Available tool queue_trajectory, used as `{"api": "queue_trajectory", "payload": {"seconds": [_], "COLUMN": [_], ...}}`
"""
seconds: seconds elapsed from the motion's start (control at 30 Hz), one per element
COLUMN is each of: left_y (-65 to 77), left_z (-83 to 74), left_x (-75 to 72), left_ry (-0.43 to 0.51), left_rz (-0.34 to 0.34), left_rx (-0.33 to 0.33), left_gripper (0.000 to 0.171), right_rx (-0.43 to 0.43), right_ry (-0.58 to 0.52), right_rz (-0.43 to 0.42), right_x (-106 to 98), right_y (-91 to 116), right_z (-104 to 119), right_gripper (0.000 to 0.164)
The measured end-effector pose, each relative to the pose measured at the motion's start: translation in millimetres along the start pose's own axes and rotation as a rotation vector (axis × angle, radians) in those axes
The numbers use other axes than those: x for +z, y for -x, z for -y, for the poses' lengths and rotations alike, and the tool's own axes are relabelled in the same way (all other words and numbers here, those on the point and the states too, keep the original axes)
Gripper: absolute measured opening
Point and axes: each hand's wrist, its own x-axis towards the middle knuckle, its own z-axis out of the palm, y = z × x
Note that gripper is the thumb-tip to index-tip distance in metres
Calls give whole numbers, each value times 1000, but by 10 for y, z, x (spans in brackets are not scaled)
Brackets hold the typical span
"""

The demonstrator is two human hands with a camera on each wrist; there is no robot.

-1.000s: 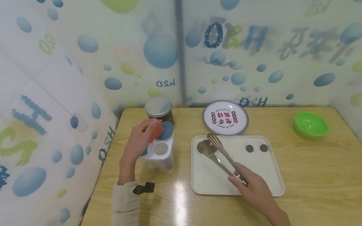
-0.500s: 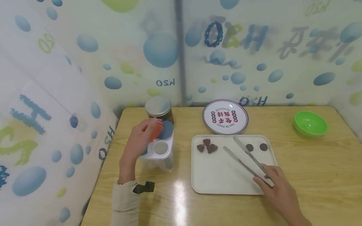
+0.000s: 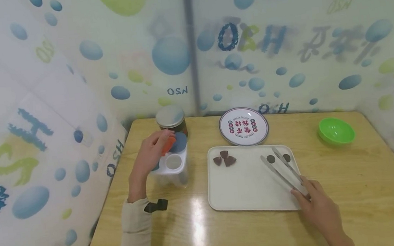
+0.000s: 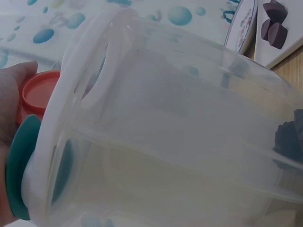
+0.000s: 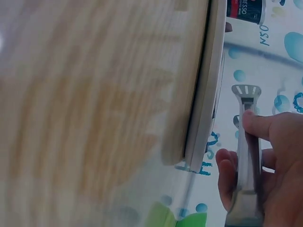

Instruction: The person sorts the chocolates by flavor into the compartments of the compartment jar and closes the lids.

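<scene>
My left hand (image 3: 148, 151) holds an orange flip lid (image 3: 168, 145) up on a clear plastic container (image 3: 178, 176). A blue lid (image 3: 178, 142) and a teal lid (image 4: 21, 170) sit on the same white top, beside a round opening. Dark pieces (image 4: 289, 142) show through the clear wall. My right hand (image 3: 320, 206) grips metal tongs (image 3: 288, 165), their slotted tips parted over the right end of the white tray (image 3: 243, 192). Close by the tips lie two dark round biscuits (image 3: 271, 159). Several brown wedge-shaped pieces (image 3: 229, 161) rest at the tray's far left.
Behind the container stands a tin (image 3: 170, 119) with a metallic lid. A white plate (image 3: 244, 136) with red lettering lies behind the tray. The green bowl (image 3: 336, 131) is at the right on the wooden table (image 3: 373, 177). Printed walls close in the back and sides.
My right hand and the tongs have moved right, from over the brown pieces to beside the round biscuits. The left hand stays at the orange lid. The view has shifted slightly.
</scene>
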Motion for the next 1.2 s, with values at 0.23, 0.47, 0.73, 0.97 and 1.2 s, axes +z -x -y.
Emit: {"api": "queue_trajectory", "payload": {"seconds": [0.23, 0.47, 0.73, 0.97, 1.2], "left_y": [18, 10, 1, 14, 15], "left_z": [-7, 0, 17, 8, 12], "left_x": [1, 2, 4, -3, -2], "left_ry": [4, 3, -4, 3, 4], "left_rz": [-8, 0, -3, -7, -9], "left_rx": [-10, 2, 3, 8, 4], "left_gripper": [48, 49, 48, 49, 48], "right_rx": [28, -5, 24, 32, 120], "right_ry": [57, 99, 116, 89, -40], "right_rz": [110, 85, 197, 207, 315], "right_x": [-81, -79, -77, -77, -137], "right_y": [-37, -83, -171, -204, -215], "right_z": [-109, -117, -133, -159, -172], "right_gripper": [50, 48, 51, 49, 52]}}
